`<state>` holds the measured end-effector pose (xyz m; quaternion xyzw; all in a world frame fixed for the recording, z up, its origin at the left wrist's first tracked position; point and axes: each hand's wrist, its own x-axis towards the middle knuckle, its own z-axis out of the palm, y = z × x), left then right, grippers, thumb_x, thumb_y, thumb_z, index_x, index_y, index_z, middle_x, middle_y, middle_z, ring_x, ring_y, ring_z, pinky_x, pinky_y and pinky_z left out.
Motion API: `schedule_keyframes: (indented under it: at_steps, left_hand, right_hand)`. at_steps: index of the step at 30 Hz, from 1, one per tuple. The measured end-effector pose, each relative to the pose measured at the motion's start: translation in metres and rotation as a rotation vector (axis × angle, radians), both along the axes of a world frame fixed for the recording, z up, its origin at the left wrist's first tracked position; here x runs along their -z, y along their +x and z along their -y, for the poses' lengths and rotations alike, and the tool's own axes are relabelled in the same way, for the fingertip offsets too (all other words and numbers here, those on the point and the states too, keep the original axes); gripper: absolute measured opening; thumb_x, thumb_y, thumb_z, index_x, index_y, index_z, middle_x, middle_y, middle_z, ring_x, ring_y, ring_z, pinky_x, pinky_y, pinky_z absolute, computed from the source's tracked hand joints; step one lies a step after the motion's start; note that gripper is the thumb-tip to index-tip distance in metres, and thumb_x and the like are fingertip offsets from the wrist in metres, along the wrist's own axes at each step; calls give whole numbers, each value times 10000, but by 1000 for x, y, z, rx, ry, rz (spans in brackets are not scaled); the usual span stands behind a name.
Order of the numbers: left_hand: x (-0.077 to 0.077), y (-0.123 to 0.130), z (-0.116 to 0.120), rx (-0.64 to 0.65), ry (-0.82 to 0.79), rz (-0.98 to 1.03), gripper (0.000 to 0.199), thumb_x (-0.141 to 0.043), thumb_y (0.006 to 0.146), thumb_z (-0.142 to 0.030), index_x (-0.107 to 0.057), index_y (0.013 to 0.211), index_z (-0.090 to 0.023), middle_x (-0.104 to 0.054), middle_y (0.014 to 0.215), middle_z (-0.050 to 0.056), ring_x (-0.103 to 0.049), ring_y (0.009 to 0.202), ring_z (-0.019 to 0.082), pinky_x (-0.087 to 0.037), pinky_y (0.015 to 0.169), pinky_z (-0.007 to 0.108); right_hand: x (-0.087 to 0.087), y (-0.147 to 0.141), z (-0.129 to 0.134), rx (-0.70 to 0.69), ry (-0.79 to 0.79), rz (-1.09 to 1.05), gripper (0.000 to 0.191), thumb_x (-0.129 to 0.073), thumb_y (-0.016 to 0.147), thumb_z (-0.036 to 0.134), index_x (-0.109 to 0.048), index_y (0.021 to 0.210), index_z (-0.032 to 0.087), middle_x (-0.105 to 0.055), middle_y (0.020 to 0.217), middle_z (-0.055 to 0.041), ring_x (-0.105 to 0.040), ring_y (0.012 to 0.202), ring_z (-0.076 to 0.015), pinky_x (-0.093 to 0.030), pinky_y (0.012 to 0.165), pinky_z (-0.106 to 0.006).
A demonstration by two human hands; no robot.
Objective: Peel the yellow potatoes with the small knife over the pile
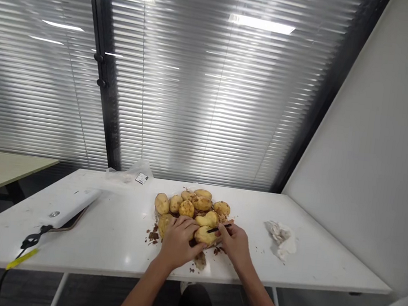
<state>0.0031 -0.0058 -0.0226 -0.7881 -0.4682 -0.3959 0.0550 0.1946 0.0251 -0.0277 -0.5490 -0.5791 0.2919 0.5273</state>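
Lying between a person's two hands, a pale yellow potato sits at the near edge of a heap of potatoes, its long axis running roughly side to side and ahead of both wrists. The right hand is the nearer to its right end, fingers closed in a pinch around a thin black-handled tool, whose tip points toward the potato; the contact point is hidden. The left hand lies just to the potato's left, fingers curved and spread over the heap's near side. Whether it has a firm hold on anything cannot be told from this view. Brown peel scraps are scattered around the heap on a white worktop. Farther right lies a crumpled tissue. To the left rests a white oblong device, with a black cable and a yellow strip at the worktop's near edge. A plastic bag sits at the far edge, before slatted window blinds.
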Motion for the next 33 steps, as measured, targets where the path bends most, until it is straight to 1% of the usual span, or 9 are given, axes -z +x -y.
schedule_keyframes:
  at_steps: [2,7,10,16,20,23,28,31,33]
  left_hand:
    - [0,0,0,2,2,1,294,-759,692,-368,-667,930,-221,-715,1011,40,-601,996,275,-407,849,438]
    - [0,0,-1,12,0,4,302,-770,687,-361,-664,933,-220,-716,1023,42,-602,992,277,-395,840,436]
    - [0,0,0,13,1,5,313,-776,683,-365,-664,939,-224,-716,1034,42,-602,1000,279,-393,839,435]
    - [0,1,0,6,-1,-8,312,-774,692,-377,-663,937,-219,-718,1028,36,-603,1001,277,-382,846,444]
    - [-1,1,0,9,-10,-23,307,-754,715,-394,-665,953,-222,-713,1049,36,-597,1020,271,-386,849,438]
    - [-3,1,0,10,-9,-31,312,-758,708,-391,-666,954,-222,-713,1043,29,-602,1016,268,-394,844,434]
    - [-3,1,0,7,-1,-32,311,-764,703,-386,-666,949,-222,-714,1037,28,-607,1003,267,-399,832,432]
    - [-2,0,0,5,-1,-30,308,-761,706,-393,-666,946,-223,-715,1041,30,-603,1009,268,-394,841,434]
    - [-2,0,0,4,-1,-29,304,-753,712,-396,-669,949,-226,-715,1041,32,-603,1007,264,-396,843,429]
  right_hand:
    - [-3,2,2,3,-3,3,416,-596,755,539,-648,581,165,-653,526,-56,-576,454,-171,-402,408,-242]
    - [-10,6,5,-38,-55,-7,401,-586,763,519,-631,558,177,-548,370,-8,-474,318,-144,-350,348,-240]
    - [-11,10,6,-18,-60,-20,375,-608,745,496,-614,545,179,-582,405,-25,-497,344,-142,-345,354,-232]
    - [-9,7,10,-49,-102,-62,383,-529,773,515,-602,628,168,-643,507,-42,-406,290,-105,-311,315,-239]
    - [-12,5,11,-33,-99,-9,339,-555,771,461,-597,591,177,-604,452,-27,-468,331,-128,-352,367,-240]
    - [-18,4,11,-7,-78,28,277,-552,765,405,-594,601,185,-658,537,-41,-523,385,-137,-381,405,-236]
    - [-25,-3,8,-87,-113,76,306,-504,782,391,-567,554,198,-577,413,-5,-449,300,-131,-348,357,-242]
    - [-29,-6,6,-68,-80,105,254,-531,762,333,-564,551,196,-630,485,-25,-531,389,-140,-387,418,-233]
    - [-31,-7,6,-78,-74,107,250,-523,771,328,-564,562,197,-649,513,-30,-547,405,-142,-399,432,-234]
